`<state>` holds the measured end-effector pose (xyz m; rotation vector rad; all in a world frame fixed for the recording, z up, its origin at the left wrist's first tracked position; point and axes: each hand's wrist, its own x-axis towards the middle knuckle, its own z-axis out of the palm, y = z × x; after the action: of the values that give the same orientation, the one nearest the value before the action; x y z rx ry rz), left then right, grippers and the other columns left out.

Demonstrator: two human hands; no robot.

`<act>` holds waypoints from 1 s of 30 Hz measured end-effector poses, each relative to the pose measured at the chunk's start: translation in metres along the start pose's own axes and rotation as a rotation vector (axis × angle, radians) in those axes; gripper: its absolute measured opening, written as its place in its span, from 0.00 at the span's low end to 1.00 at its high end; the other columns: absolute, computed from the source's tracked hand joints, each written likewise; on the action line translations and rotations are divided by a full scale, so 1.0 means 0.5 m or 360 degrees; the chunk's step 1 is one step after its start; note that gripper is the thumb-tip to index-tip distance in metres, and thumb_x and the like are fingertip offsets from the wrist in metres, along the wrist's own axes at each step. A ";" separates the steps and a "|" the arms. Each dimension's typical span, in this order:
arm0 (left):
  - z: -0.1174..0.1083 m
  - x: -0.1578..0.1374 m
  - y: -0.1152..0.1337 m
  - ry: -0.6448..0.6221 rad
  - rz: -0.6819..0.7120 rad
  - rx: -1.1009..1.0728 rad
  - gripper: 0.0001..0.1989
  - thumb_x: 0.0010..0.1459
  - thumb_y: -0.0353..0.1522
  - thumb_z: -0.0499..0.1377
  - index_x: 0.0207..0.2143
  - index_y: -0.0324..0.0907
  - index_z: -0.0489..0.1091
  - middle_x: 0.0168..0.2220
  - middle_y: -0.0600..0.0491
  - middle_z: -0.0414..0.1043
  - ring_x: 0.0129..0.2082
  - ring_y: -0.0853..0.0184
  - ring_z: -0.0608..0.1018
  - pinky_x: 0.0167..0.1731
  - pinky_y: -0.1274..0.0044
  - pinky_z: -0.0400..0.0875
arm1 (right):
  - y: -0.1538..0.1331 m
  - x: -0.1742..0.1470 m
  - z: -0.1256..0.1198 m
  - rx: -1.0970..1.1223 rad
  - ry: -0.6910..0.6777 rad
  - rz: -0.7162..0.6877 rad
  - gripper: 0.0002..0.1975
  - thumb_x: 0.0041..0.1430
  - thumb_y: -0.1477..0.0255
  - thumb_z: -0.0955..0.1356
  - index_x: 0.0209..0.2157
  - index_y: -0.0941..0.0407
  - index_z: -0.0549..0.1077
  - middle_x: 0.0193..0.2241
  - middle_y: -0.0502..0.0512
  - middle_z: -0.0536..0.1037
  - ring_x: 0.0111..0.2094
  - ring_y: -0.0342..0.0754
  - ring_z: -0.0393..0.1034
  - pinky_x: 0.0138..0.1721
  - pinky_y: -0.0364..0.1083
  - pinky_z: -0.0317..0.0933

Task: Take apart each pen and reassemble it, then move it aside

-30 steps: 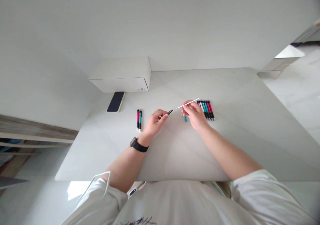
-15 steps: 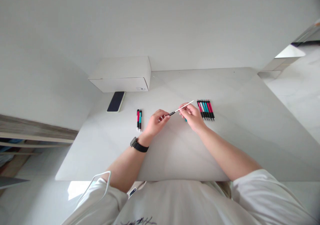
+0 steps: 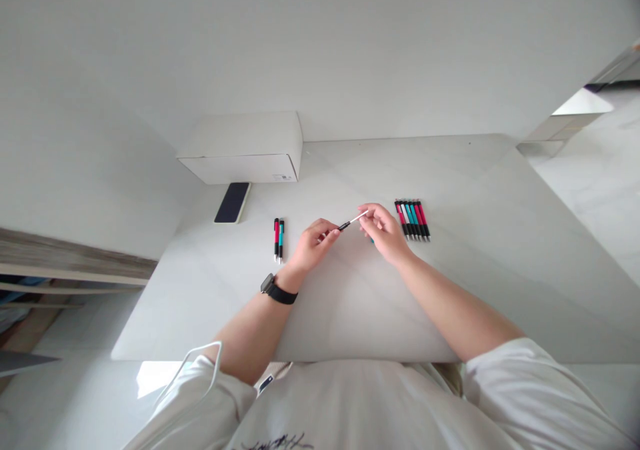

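Observation:
My left hand (image 3: 314,245) pinches a black pen grip section (image 3: 344,226), which tilts up to the right. Out of its open end sticks a thin white pen refill (image 3: 358,217). The fingers of my right hand (image 3: 384,231) are closed at the far end of that refill. A small teal piece (image 3: 371,240) peeks out below my right hand; whether the hand holds it I cannot tell. Just right of that hand lies a row of several pens (image 3: 413,220) in red, white and teal with black ends. A red pen (image 3: 276,240) and a teal pen (image 3: 281,241) lie side by side left of my left hand.
At the back left of the white table (image 3: 345,317) stands a white box (image 3: 240,167) against the wall. A dark-screened phone (image 3: 233,203) lies in front of the box. On my left wrist is a black watch (image 3: 277,290).
Less of the white refill shows now: it has slid left into the black grip section. The fingers of my right hand have shifted to its end. My left hand has stayed in place.

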<state>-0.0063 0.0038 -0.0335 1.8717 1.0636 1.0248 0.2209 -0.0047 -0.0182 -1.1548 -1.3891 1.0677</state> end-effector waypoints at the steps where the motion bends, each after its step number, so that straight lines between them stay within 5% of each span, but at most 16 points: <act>1: 0.000 0.000 0.000 0.0002 -0.0008 -0.0003 0.18 0.70 0.47 0.57 0.40 0.43 0.78 0.38 0.48 0.75 0.39 0.63 0.76 0.37 0.73 0.69 | 0.003 0.001 -0.001 0.0041 0.0050 -0.0001 0.20 0.66 0.51 0.68 0.51 0.50 0.74 0.41 0.54 0.79 0.35 0.47 0.74 0.33 0.44 0.67; 7: -0.003 -0.001 0.002 -0.0016 -0.0029 -0.0009 0.18 0.69 0.48 0.59 0.41 0.44 0.78 0.39 0.47 0.75 0.39 0.63 0.76 0.36 0.73 0.70 | 0.010 0.005 -0.001 0.0028 0.0094 -0.0009 0.20 0.66 0.49 0.68 0.42 0.51 0.77 0.35 0.53 0.79 0.33 0.47 0.73 0.31 0.44 0.68; 22: -0.003 -0.006 -0.006 -0.0074 -0.0024 0.0100 0.17 0.67 0.47 0.61 0.37 0.43 0.77 0.35 0.49 0.76 0.33 0.65 0.75 0.35 0.72 0.70 | 0.008 -0.008 0.009 0.0140 -0.0080 0.0047 0.20 0.65 0.49 0.69 0.43 0.52 0.76 0.37 0.55 0.83 0.32 0.47 0.76 0.30 0.45 0.69; 30: -0.003 -0.002 -0.011 -0.0062 -0.0023 0.0130 0.14 0.66 0.45 0.63 0.46 0.47 0.81 0.40 0.48 0.80 0.39 0.61 0.78 0.41 0.69 0.71 | -0.001 -0.016 0.008 0.0023 -0.0166 0.0045 0.20 0.65 0.49 0.69 0.44 0.51 0.79 0.39 0.55 0.84 0.33 0.48 0.75 0.32 0.46 0.69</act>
<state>-0.0096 0.0051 -0.0381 1.9385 1.1092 0.9461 0.2171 -0.0127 -0.0192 -1.1246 -1.4472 1.1706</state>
